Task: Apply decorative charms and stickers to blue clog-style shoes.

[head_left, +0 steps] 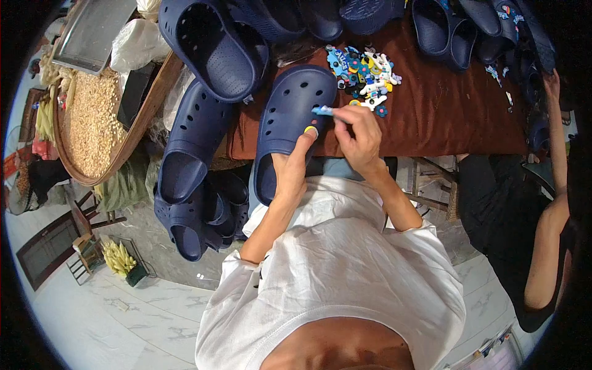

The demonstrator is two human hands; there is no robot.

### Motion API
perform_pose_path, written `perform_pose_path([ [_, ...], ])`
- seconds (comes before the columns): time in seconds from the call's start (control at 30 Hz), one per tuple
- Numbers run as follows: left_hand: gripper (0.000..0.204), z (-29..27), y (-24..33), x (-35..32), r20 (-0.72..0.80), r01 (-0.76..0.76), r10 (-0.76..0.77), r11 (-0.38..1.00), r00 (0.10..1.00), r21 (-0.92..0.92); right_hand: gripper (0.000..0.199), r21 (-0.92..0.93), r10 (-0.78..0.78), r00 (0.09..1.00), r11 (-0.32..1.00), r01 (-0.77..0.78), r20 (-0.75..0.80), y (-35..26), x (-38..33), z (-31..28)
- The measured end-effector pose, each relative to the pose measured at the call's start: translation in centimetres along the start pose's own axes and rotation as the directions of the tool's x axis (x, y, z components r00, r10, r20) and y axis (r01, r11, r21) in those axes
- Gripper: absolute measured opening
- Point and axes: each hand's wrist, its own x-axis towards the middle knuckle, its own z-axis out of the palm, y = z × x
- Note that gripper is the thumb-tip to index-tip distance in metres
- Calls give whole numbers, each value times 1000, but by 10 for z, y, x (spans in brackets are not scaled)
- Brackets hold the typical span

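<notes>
A navy clog (287,117) with round holes in its upper lies in front of me at the table's near edge. My left hand (290,169) grips it, fingers reaching into the foot opening and thumb on the upper. Beside that thumb tip is a small yellow and white charm (312,130). My right hand (359,135) pinches a small light-blue shoe charm (322,111) over the right side of the clog's upper. Whether the charm sits in a hole, I cannot tell. Just beyond my right hand lies a pile of colourful charms (370,71) on a brown cloth (425,105).
Several navy clogs are heaped at the left (191,123) and along the far edge (370,15). A wooden tray of pale kernels (92,123) stands at far left. At right, a person in black (499,216) reaches an arm toward more clogs. A wooden stool (435,185) is under the table.
</notes>
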Motion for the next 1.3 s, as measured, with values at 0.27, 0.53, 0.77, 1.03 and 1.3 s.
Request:
perform_pose_path([
  [0.27, 53, 2, 5, -1, -53, 30, -32, 999, 998, -32, 19, -293, 155, 988, 943, -154, -22, 39, 0, -20],
  [0.53, 56, -2, -3, 4, -15, 26, -26, 999, 1000, -28, 21, -368, 170, 983, 921, -132, 72, 37, 15, -13],
  [0.77, 59, -3, -2, 3, 28, 46, -46, 999, 999, 17, 19, -439, 199, 962, 893, -100, 187, 48, 35, 3],
  [1.03, 47, 0, -7, 7, -45, -30, 29, 999, 999, -12, 21, -409, 195, 957, 908, -93, 216, 49, 38, -1],
  [1.3, 62, -7, -8, 7, 51, 13, -13, 1000, 999, 12, 19, 161, 375, 905, 898, -408, 201, 7, 29, -9],
])
